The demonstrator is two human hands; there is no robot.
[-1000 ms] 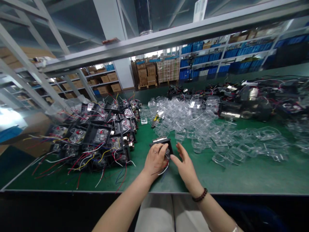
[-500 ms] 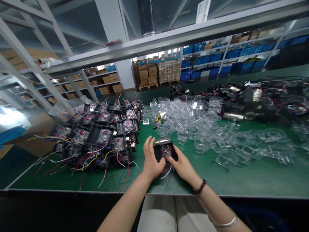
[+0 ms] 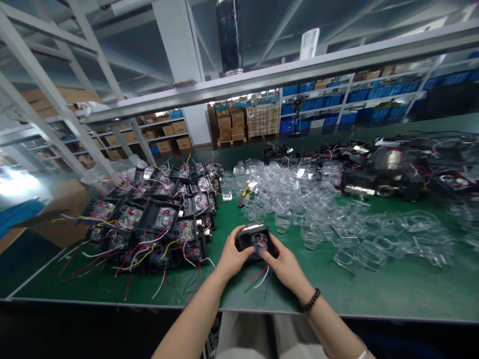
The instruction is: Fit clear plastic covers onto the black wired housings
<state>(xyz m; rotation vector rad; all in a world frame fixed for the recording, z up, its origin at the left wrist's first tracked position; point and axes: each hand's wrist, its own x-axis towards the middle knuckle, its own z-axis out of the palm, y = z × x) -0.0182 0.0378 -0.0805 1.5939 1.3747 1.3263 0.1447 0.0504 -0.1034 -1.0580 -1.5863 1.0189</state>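
The left hand (image 3: 231, 257), its fingers spread wide half a second ago, now clamps them on the left side of the black wired housing (image 3: 245, 240). The right hand (image 3: 287, 265) grips the opposite side as before, near the front edge of the worktop (image 3: 348, 294).

head cam looks fwd & down at bench (image 3: 355, 294) from abv, close in.

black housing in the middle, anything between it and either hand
Nothing visible is in the way: the left hand holds the black housing by its left side, the right hand by its right. Its loose wires trail out on the near side, and the clear plastic parts lie beyond it.
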